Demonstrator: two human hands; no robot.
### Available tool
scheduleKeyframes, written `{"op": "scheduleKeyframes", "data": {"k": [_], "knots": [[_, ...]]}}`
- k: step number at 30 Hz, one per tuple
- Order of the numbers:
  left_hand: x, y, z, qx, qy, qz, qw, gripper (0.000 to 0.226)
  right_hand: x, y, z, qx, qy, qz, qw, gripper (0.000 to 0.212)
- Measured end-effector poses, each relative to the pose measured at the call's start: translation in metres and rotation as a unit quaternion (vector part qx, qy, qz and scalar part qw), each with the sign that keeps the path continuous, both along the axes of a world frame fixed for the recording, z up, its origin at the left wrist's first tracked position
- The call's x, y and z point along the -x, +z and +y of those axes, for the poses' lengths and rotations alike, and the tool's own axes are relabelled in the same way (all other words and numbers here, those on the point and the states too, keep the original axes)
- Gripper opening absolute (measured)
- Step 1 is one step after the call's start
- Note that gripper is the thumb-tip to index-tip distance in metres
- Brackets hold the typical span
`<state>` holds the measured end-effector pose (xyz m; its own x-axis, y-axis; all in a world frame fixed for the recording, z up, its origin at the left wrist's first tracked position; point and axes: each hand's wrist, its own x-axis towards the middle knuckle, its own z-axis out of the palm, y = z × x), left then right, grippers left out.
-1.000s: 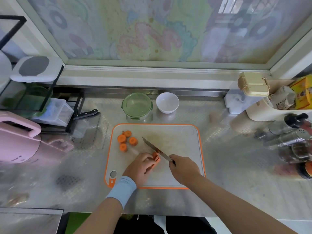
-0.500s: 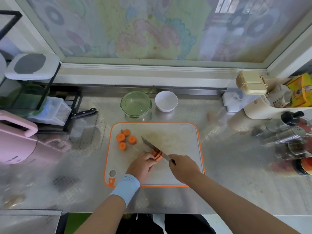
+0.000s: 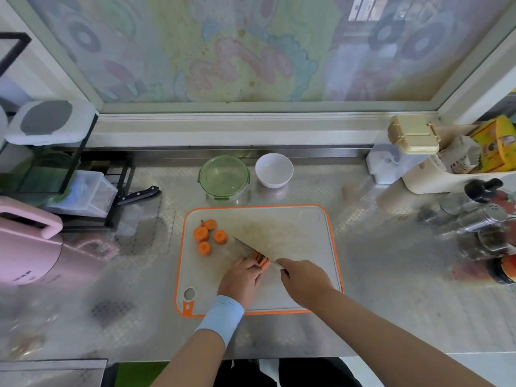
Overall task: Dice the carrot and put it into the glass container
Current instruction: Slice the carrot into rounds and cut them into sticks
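A grey cutting board (image 3: 293, 241) with an orange rim lies on the steel counter. My left hand (image 3: 241, 277) pins a carrot piece (image 3: 262, 260), sliced into strips, near the board's middle. My right hand (image 3: 303, 280) grips a knife (image 3: 245, 248); its blade lies across that piece and points up-left. Several round carrot chunks (image 3: 208, 236) sit at the board's upper left. The glass container (image 3: 224, 177) with green clips stands beyond the board and holds nothing.
A white bowl (image 3: 274, 169) stands right of the container. A black-handled knife (image 3: 138, 194) and a dark rack (image 3: 55, 174) are at the left, a pink appliance (image 3: 25, 247) nearer. Bottles and shakers (image 3: 480, 219) crowd the right side.
The knife blade has come down onto the carrot piece and slid a little toward the left. My left hand stays on the piece.
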<state>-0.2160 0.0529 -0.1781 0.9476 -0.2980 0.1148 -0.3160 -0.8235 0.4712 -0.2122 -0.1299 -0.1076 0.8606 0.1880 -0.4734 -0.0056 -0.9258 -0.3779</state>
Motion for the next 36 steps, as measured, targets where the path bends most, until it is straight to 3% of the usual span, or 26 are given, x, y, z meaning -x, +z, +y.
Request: {"op": "scheduleKeyframes", "data": {"k": [5,12,26,36], "knots": [[-0.001,0.001,-0.002,-0.011,0.006,-0.025,1.0,0.012,0.014,0.006,0.01,0.057,0.016,-0.028,0.998,0.035],[-0.003,0.006,-0.002,-0.027,0.006,0.004,1.0,0.014,0.022,0.01,0.013,0.102,0.033,-0.012,0.994,0.035],[-0.005,0.001,0.002,0.02,0.02,0.018,0.999,0.014,0.011,0.007,0.006,0.092,0.025,0.032,0.995,0.043],[0.001,0.001,-0.001,0.041,0.052,0.025,0.997,0.014,0.005,-0.009,0.011,0.078,0.01,0.044,0.996,0.017]]}}
